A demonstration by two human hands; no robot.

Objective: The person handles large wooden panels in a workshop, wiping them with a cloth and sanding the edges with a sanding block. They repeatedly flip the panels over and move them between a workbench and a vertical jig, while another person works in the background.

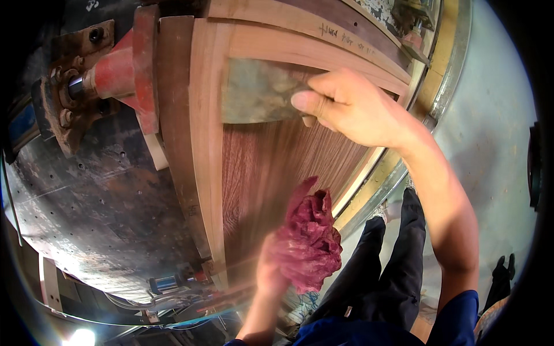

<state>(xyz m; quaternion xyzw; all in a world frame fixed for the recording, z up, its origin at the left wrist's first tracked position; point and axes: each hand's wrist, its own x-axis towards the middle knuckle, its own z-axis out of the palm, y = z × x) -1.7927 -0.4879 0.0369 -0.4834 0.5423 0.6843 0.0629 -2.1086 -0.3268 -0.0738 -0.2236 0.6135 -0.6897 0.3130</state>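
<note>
My right hand (352,106) pinches the edge of a thin, flat grey-green sheet (254,92) between thumb and fingers. The sheet is blurred, and its exact kind cannot be made out. It lies over or just above the upper part of a reddish-brown wood panel (248,179), where lighter wooden framing (208,132) borders the grain. Nearer to me, my left hand (271,268) grips a crumpled dark red cloth (311,245) above the panel's near part. The cloth hides most of that hand's fingers.
A red metal clamp block (124,72) with a shiny rod presses toward the frame's left side. A black metal surface (98,190) with small holes spreads beyond it. Another red clamp part (414,39) sits at the far right corner. Grey floor (490,115) runs along the right.
</note>
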